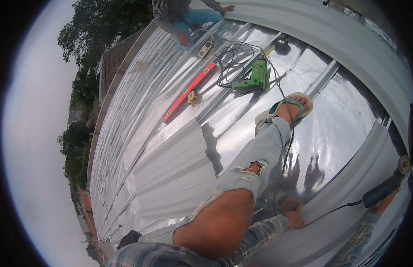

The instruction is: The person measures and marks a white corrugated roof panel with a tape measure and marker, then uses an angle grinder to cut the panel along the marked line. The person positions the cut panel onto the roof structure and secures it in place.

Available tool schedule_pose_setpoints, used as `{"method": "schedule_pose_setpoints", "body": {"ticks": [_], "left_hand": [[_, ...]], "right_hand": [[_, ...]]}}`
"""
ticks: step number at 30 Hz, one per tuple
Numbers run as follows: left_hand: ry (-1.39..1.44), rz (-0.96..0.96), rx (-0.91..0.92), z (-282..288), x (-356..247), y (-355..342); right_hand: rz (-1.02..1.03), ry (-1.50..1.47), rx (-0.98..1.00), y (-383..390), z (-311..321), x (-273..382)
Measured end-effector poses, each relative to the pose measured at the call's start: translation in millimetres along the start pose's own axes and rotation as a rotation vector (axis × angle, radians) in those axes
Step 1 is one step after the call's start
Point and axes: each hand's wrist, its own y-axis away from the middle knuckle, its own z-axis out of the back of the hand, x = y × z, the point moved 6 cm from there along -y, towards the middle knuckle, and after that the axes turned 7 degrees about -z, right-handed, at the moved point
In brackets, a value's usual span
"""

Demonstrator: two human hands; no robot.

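At the far right, my right hand (pixel 385 203) is closed round the body of a dark blue angle grinder (pixel 381 192), whose yellowish disc (pixel 404 165) points away from me. My left hand (pixel 296 216) lies on a grey ribbed roofing sheet (pixel 344 196) near its edge, fingers spread. From the grinder a black cord (pixel 335 209) runs left across that sheet, close by my left hand. Between my arms and the far tools stretches my leg in torn light jeans (pixel 255 160), the foot in a green-strapped flip-flop (pixel 300 109).
Silver foil (pixel 335 111) covers the roof between metal battens (pixel 324 80). Beyond my foot lie a green drill (pixel 256 75), a red spirit level (pixel 188 92), a tape measure (pixel 193 98), a socket strip (pixel 205 49) and tangled cords. A cut sheet (pixel 175 173) lies left; another person (pixel 188 20) crouches at the far side.
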Motion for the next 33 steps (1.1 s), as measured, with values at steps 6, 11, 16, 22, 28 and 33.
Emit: {"method": "schedule_pose_setpoints", "body": {"ticks": [6,11,16,22,28,33], "left_hand": [[-0.072,-0.061,-0.099,-10,-2,-13],[-0.123,-0.062,-0.135,-8,-9,-15],[-0.363,0.078,-0.381,-5,-21,13],[-0.434,-0.12,-0.514,-11,-108,79],[-0.969,-0.386,-0.108,5,-283,223],[-1.129,-0.618,0.114,-36,-224,231]], "right_hand": [[0.083,-0.062,0.027,43,46,-13],[-0.091,-0.097,0.207,113,91,-51],[-0.068,-0.051,0.097,228,161,-82],[-0.143,-0.103,-0.11,345,248,-114],[-0.156,-0.407,0.039,383,273,-159],[-0.07,-0.608,0.103,368,291,-163]]}}
